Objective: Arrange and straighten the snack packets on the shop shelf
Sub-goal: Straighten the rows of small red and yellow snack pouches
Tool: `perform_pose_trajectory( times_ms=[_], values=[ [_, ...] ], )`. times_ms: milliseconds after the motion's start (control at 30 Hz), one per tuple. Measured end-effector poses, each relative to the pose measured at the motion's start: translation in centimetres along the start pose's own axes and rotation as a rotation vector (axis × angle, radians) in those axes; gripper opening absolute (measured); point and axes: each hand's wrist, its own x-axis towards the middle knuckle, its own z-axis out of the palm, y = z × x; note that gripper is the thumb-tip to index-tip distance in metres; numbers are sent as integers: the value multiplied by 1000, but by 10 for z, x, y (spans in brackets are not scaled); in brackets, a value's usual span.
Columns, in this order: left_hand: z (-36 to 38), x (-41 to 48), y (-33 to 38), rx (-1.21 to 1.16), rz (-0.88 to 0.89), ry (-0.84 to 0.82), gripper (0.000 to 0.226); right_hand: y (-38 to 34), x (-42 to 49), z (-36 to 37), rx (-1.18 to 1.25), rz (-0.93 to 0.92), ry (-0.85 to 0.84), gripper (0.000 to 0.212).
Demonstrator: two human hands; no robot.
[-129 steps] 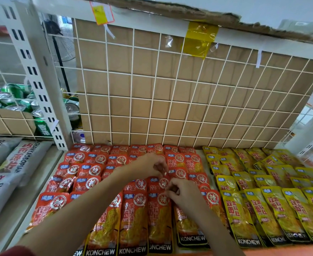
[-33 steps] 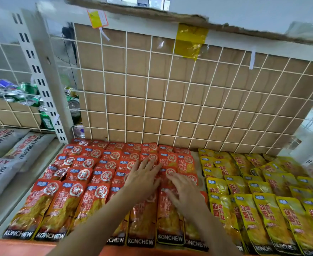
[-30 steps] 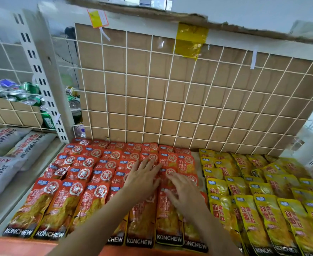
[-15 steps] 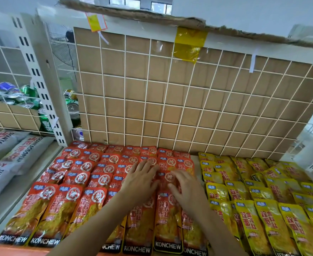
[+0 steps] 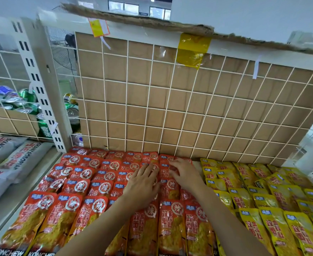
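Several red snack packets (image 5: 89, 183) lie in overlapping rows on the left half of the shelf. Yellow snack packets (image 5: 262, 200) fill the right half. My left hand (image 5: 142, 183) lies flat, fingers straight, on the red packets in the middle rows. Beside it, my right hand (image 5: 185, 174) presses on the rightmost red column with fingers slightly bent, its tips on a packet near the back row. Both forearms cross the front rows and hide some packets there.
A white wire grid backed with cardboard (image 5: 170, 108) closes the shelf's back. A slotted white upright (image 5: 41, 85) stands left, with drink cans (image 5: 22, 102) behind it. Grey sacks (image 5: 6, 159) lie on the neighbouring shelf. A narrow bare strip (image 5: 195, 163) separates red from yellow.
Both hands have slid further back over the red packets, from the middle rows toward the back rows. Earlier they pinched a packet; now they lie flat on the packets.
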Motion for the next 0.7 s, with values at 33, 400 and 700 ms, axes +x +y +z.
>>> perform_pose_trajectory(
  times_ms=[33, 400, 700],
  values=[
    [0, 0, 0, -6, -2, 0, 66, 0, 0, 1, 5, -1, 9, 43],
    [1, 2, 1, -49, -15, 25, 54, 2, 0, 7, 78, -39, 31, 42],
    [-1, 2, 0, -79, -14, 3, 56, 3, -6, 5, 154, -41, 132, 37]
  ],
)
